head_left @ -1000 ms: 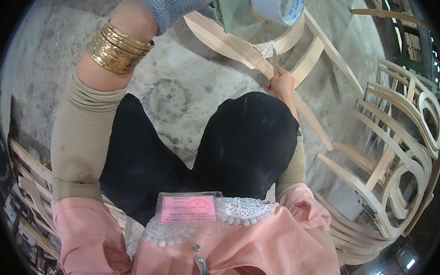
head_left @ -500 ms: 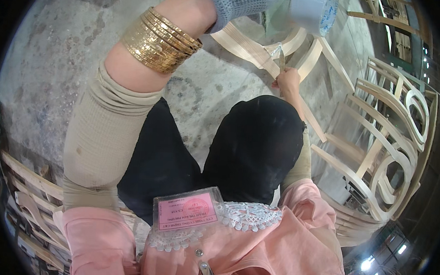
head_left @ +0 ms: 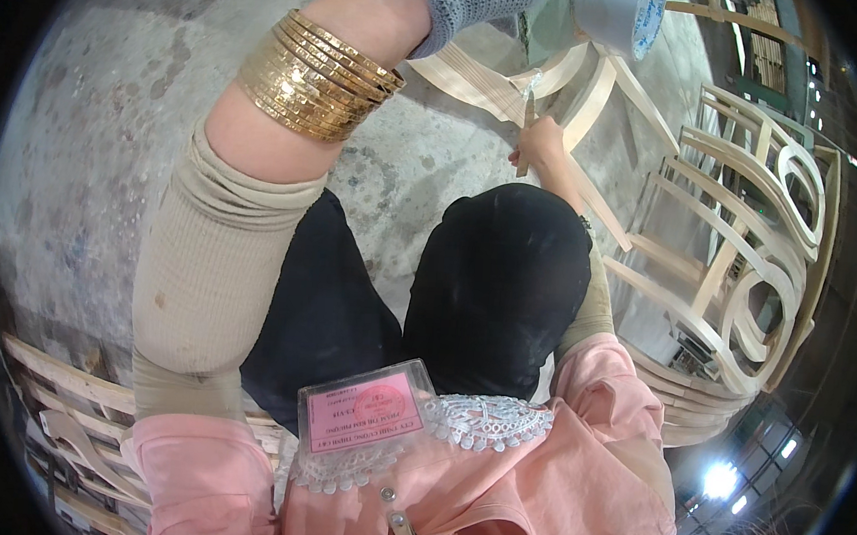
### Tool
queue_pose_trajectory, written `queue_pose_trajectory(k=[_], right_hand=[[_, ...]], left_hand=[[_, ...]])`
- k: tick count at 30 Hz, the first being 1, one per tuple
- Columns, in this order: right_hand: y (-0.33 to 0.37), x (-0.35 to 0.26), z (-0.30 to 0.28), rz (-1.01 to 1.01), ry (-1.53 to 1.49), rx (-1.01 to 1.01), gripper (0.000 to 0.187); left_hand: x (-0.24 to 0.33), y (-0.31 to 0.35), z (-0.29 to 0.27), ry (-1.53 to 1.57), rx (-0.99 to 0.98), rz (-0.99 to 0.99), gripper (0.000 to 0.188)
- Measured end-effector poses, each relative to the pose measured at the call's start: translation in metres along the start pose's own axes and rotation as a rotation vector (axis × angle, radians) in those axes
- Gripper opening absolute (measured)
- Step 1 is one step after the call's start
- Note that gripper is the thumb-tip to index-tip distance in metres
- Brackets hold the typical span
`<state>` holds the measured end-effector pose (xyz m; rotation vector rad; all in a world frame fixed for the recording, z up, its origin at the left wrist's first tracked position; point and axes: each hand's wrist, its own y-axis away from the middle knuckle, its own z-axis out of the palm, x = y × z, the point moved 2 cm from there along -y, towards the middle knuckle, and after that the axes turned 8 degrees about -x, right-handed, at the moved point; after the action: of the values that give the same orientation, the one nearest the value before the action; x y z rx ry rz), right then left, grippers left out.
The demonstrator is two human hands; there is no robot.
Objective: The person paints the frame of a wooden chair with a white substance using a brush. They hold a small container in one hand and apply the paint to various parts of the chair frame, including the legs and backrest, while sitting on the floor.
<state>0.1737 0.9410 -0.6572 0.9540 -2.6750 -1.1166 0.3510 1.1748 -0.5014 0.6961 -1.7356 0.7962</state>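
Observation:
My right hand (head_left: 541, 146) is closed around a narrow flat stick (head_left: 528, 111). Something clear and glossy shows near its upper end, close to a pale curved wooden chair part (head_left: 477, 84) above the floor. At the top, my left hand (head_left: 471, 6) wears a grey dotted knit glove; its fingers run out of the picture or are hidden. Just right of the glove are a greenish see-through piece (head_left: 550, 27) and a whitish cylinder with blue print (head_left: 621, 18). Whether the left hand grips either one does not show.
Pale curved wooden frames (head_left: 741, 216) are stacked at the right. More slatted wooden frames (head_left: 64, 374) stand at the lower left. My bent knees (head_left: 501, 271) lie between my arms, over a stained concrete floor (head_left: 116, 135).
The right hand and stick have shifted slightly left and up in the picture. The whitish cylinder appears a little higher and further right. The view itself has also moved somewhat.

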Motion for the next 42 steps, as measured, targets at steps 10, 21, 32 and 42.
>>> queue_pose_trajectory(k=[10, 21, 32, 42], right_hand=[[0.017, 0.007, 0.002, 0.109, -0.118, 0.017, 0.019], [-0.007, 0.113, -0.014, -0.317, -0.051, 0.353, 0.027], [-0.091, 0.162, -0.042, -0.741, -0.135, 0.361, 0.037], [-0.113, 0.182, -0.044, -0.947, -0.055, 0.187, 0.045]], left_hand=[[0.003, 0.008, -0.007, -0.197, -0.005, 0.118, 0.023], [-0.022, -0.003, 0.005, 0.138, -0.120, -0.250, 0.027], [-0.036, -0.003, 0.008, -0.089, -0.078, -0.448, 0.035], [-0.020, -0.009, 0.025, 0.110, 0.014, -0.601, 0.035]])
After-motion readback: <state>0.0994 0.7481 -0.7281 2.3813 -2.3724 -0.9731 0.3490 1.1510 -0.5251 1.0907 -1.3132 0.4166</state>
